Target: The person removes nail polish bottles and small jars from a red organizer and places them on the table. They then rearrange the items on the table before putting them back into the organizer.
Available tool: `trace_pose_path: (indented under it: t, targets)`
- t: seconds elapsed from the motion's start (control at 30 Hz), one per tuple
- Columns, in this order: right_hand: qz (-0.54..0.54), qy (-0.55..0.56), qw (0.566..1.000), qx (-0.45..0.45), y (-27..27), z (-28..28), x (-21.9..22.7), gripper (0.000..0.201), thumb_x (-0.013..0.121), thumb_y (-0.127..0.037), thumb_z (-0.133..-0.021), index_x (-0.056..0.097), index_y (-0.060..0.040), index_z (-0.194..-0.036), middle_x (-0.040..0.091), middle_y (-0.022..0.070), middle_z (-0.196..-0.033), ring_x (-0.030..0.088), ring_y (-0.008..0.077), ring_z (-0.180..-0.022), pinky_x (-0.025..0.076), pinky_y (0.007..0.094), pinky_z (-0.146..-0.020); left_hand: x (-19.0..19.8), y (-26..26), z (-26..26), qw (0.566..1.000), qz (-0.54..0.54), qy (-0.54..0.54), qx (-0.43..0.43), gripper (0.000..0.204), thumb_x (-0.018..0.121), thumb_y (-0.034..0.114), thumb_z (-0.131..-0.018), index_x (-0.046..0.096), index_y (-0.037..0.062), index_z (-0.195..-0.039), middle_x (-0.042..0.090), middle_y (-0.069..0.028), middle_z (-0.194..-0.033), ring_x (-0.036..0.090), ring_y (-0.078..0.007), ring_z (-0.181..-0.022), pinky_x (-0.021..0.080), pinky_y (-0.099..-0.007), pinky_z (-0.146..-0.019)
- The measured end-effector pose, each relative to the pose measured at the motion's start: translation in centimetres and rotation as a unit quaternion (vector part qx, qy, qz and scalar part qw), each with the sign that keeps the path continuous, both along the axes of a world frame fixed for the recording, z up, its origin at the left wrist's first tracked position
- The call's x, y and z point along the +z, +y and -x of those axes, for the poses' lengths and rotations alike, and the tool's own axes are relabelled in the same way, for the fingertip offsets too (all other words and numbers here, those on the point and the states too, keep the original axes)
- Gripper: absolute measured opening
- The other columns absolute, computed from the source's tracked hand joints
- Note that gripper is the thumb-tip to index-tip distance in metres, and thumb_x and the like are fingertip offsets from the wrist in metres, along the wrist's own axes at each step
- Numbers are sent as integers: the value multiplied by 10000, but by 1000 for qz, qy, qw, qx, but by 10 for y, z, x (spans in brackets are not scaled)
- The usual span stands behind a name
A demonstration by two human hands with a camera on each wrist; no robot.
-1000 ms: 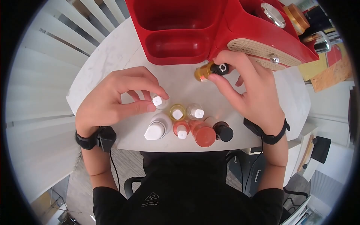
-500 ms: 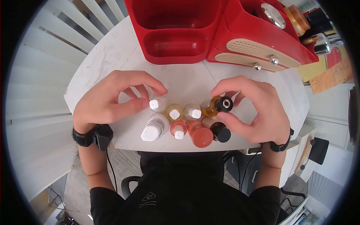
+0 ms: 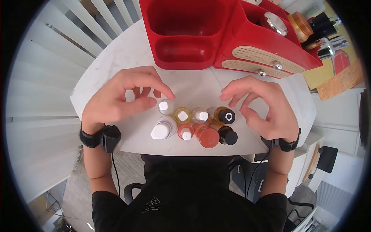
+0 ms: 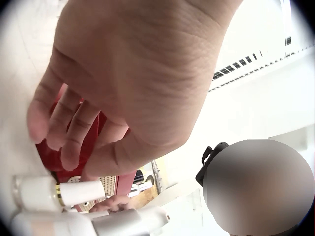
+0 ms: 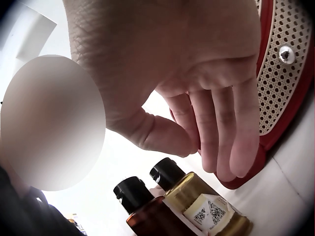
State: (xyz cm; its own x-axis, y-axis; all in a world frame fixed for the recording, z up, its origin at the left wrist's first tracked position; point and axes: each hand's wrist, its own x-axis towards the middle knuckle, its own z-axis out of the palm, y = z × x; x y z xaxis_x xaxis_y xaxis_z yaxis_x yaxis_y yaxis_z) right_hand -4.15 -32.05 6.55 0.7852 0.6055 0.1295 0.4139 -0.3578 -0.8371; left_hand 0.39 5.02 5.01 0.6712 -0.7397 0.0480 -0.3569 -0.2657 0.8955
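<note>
Eight bottles [image 3: 209,137] stood in two rows on the counter [image 3: 133,135]; the left hand [image 3: 118,94] and right hand [image 3: 268,106], both released, were near them.

Only markings I can spot are QR-type codes on the yellow bottle's [image 5: 194,189] white label [image 5: 209,215], too small to read.

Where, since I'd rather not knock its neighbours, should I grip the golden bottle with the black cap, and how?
Probably by its round black cap, from above and the right: the golden bottle stands upright at the row's right end, with the brown bottle crowding its near side.
</note>
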Motion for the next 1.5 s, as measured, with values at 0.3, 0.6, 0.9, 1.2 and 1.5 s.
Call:
trace_pose_path:
  t: [0.3, 0.6, 0.9, 1.2, 1.5]
  targets:
    - [-5, -8, 999, 36, 2, 0, 2, 461, 814, 7, -831, 832, -125, -1273, 743, 45, -1028, 664, 195, -832, 491, 313, -659, 7, -8, 3, 998, -49, 44, -4, 258, 807, 67, -903, 862, 89, -1154, 723, -23, -1010, 627, -117, -809, 464, -272, -669]
    - [59, 5, 998, 25, 2, -1, 1, 360, 877, -55, -882, 826, -75, -1238, 739, 29, -1053, 639, 114, -795, 506, 256, -668, -12, -19, -1, 975, -36, -107, 194, 150, 786, 128, -1021, 802, 89, -1165, 739, 36, -903, 558, -75, -732, 446, -270, -671]
    - [-6, -94, 991, -99, 41, -18, -18, 274, 794, -141, -994, 709, -71, -1245, 739, 18, -834, 689, 142, -708, 514, 280, -641, -23, -32, -5, 950, -59, -203, 232, 186, 808, 177, -1024, 795, 97, -1190, 688, -1, -859, 526, -100, -662, 420, -283, -613]
    - [26, -154, 982, -105, 82, -38, -27, 294, 770, -189, -1030, 665, -53, -1269, 776, 116, -856, 771, 266, -743, 577, 373, -673, -22, -30, -5, 956, -52, -196, 211, 210, 788, 134, -1012, 754, 89, -1213, 674, 5, -873, 529, -107, -660, 428, -296, -614]
    - [5, -116, 987, -113, 80, -37, -30, 380, 755, -138, -1031, 642, -61, -1386, 809, 125, -944, 800, 273, -830, 597, 381, -704, -16, -22, 1, 973, 24, -140, 180, 122, 748, 68, -1013, 686, 72, -1117, 580, 60, -778, 425, -13, -654, 316, -248, -600]
